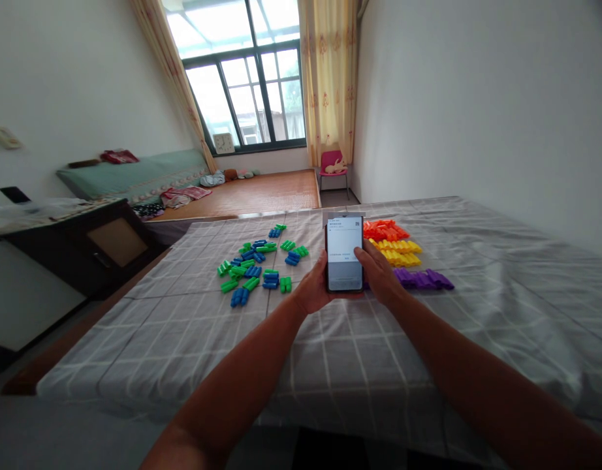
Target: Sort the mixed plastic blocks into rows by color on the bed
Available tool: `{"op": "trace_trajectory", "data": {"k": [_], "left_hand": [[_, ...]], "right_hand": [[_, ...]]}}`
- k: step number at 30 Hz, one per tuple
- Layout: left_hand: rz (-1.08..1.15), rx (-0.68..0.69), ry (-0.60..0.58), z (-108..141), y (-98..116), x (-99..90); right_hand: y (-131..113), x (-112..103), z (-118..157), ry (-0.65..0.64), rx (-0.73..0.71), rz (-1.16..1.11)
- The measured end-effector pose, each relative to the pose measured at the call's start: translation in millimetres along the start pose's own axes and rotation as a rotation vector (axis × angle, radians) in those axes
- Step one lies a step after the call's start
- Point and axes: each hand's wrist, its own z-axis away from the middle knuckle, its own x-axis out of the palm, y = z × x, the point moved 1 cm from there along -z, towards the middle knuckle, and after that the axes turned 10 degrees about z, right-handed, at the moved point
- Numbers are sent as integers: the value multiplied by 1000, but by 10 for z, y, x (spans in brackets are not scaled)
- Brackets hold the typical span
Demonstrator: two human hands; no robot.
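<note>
A phone (344, 251) with a lit screen is held upright between both hands, over a grey checked cloth (183, 339). My left hand (314, 287) grips its left side and lower edge. On the right side, my right hand (377, 271) is closed round the phone, its thumb over the screen. To the left lie scattered green pieces (251, 284) and blue pieces (239, 297). Beyond my right hand are a heap of orange pieces (386, 230), rows of yellow pieces (401, 253) and a row of purple pieces (426, 279), partly hidden by the hand and phone.
A dark cabinet (100, 254) stands at the left. Behind the cloth-covered surface is a low wooden platform (262, 191) with clothes (183, 197) on it. A pink chair (332, 160) holding a soft toy stands by the curtain, near the right wall.
</note>
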Motion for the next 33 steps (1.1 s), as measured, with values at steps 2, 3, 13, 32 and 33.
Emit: {"op": "trace_trajectory", "data": {"k": [2, 3, 13, 32, 33], "left_hand": [[-15, 2, -7, -2, 1, -1], [-24, 1, -10, -2, 2, -2], [-77, -45, 12, 0, -18, 0], [-136, -76, -59, 9, -16, -5], [-141, -76, -60, 10, -17, -3]], "right_hand": [[6, -9, -5, 3, 2, 11], [12, -16, -11, 5, 6, 17], [10, -79, -89, 108, -23, -35], [112, -103, -131, 132, -9, -76], [111, -105, -132, 135, -8, -72]]}}
